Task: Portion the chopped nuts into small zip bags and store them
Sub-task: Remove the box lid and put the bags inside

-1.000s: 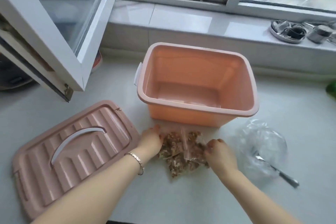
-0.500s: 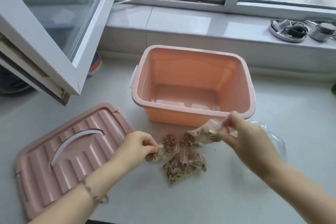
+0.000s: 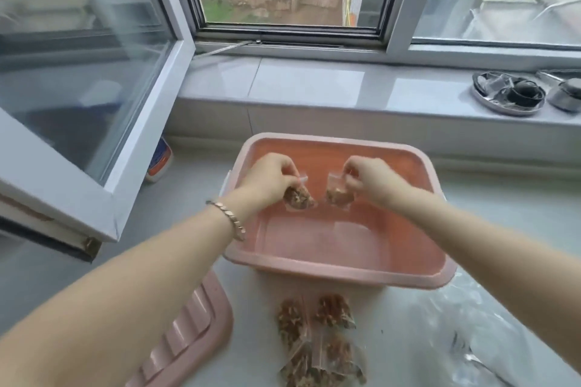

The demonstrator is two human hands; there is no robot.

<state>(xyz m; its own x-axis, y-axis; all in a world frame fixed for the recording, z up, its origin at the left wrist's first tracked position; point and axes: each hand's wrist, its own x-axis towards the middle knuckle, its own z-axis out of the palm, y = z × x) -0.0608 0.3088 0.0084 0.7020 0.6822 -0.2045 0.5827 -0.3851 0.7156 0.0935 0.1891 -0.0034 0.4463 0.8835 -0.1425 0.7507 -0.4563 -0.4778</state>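
A pink plastic storage box (image 3: 339, 270) stands open on the white counter. Both hands are held over its inside. My left hand (image 3: 270, 176) pinches the top of a small zip bag of chopped nuts (image 3: 298, 198). My right hand (image 3: 366, 176) pinches a second small nut bag (image 3: 338, 195) the same way. The two bags hang side by side above the box floor, which looks bare. Several more filled nut bags (image 3: 317, 342) lie in a pile on the counter in front of the box.
The box's pink ribbed lid (image 3: 185, 339) lies at the front left. A clear plastic bag (image 3: 465, 336) lies crumpled at the front right. An open window sash (image 3: 94, 110) juts over the counter at left. A metal dish (image 3: 509, 94) sits on the sill.
Both hands lifted a nut bag each from the pile and carried them forward over the open box. The view moved closer to the box.
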